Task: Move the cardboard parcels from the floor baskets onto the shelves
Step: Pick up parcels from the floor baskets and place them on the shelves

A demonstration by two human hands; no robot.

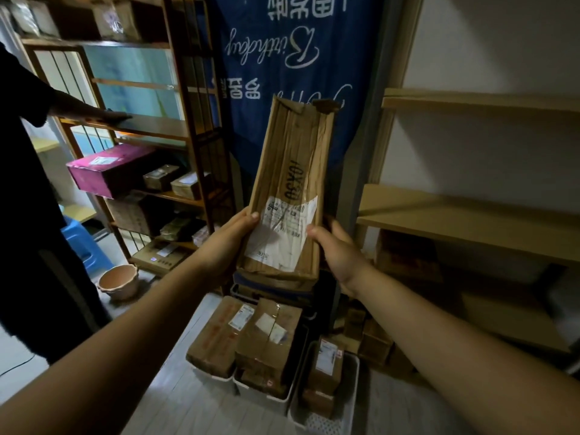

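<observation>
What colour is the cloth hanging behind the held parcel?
The cloth is blue with white lettering; head view.

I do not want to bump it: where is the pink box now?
In the head view, the pink box lies at the left, on a middle shelf of the dark wooden rack, just left of a small cardboard parcel.

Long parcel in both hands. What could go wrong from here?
1. Both the left hand and right hand grip the long parcel near its lower end only; it could tip.
2. Its torn top end might snag or spill contents.
3. Another person's hand rests on the dark shelf; placing there risks a bump.
</observation>
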